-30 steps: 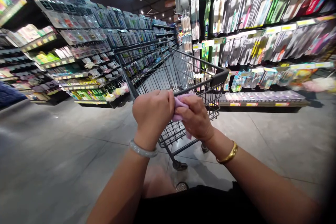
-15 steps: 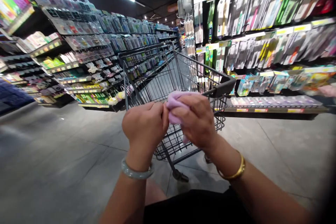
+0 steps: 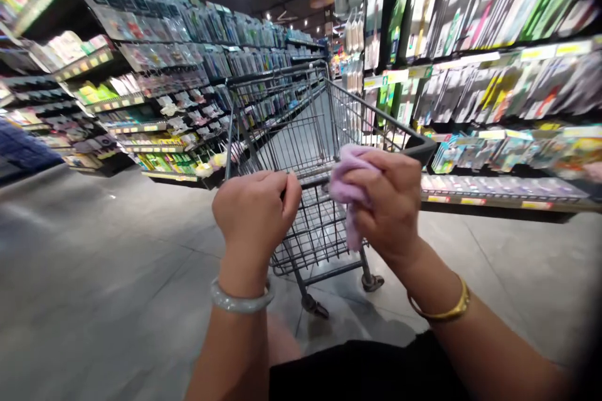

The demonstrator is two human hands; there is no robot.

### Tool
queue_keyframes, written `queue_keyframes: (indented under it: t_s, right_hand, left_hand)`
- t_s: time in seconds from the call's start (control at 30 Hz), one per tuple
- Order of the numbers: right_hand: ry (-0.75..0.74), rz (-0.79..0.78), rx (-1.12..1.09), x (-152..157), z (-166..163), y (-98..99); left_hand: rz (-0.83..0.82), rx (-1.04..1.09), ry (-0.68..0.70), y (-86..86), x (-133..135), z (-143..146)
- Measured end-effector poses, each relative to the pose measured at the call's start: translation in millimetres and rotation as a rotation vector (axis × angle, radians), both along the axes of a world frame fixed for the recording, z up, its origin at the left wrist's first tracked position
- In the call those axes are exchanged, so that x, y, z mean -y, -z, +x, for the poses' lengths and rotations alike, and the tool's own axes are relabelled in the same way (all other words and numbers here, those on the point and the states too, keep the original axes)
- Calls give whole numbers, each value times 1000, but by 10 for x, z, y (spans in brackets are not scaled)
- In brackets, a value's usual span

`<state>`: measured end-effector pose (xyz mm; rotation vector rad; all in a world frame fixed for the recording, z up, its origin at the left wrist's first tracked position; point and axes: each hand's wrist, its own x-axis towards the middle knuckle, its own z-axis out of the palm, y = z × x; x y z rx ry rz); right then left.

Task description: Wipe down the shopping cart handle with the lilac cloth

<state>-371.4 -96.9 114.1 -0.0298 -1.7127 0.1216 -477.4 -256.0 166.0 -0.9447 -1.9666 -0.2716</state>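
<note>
A dark wire shopping cart [image 3: 310, 138] stands right in front of me in a shop aisle. My left hand [image 3: 254, 216] is curled around the cart's handle bar at its left part. My right hand [image 3: 390, 203] is closed on a crumpled lilac cloth [image 3: 348, 185], pressing it on the handle bar toward its right end. A loose corner of the cloth hangs down below the bar. I wear a pale bangle on the left wrist and a gold one on the right.
Shelves of packaged goods [image 3: 155, 88] run along the left side of the aisle. A closer rack of hanging packets [image 3: 489, 75] rises on the right, just past the cart. Grey tiled floor [image 3: 94, 263] spreads to the left and under the cart.
My right hand has slid the cloth to the right along the handle bar, away from my left hand. The two hands were touching before and now stand apart. The view has shifted slightly.
</note>
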Motion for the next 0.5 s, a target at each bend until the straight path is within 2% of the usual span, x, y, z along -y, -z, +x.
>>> queue_keyframes:
  t_s: [0.07,0.13,0.27,0.33,0.43,0.5]
  right_hand:
    - [52,-122,-31,-79,50,-9]
    - [73,-157,-32,-85,64,1]
    - [-2,42,26,-44,64,35]
    - [-16,68,9,-123,104,21]
    - [40,-116,-76,-292,177,-5]
    - [84,-185,-96,-319,186,9]
  left_hand:
    - [0,3,1,-14,-9,33]
    - [2,-15,16,-20,-23,69]
    - [17,-62,20,-10,-50,106]
    - [17,-74,10,-7,-55,107]
    - [2,-70,2,-18,-52,126]
    - [-2,-40,16,-36,-57,173]
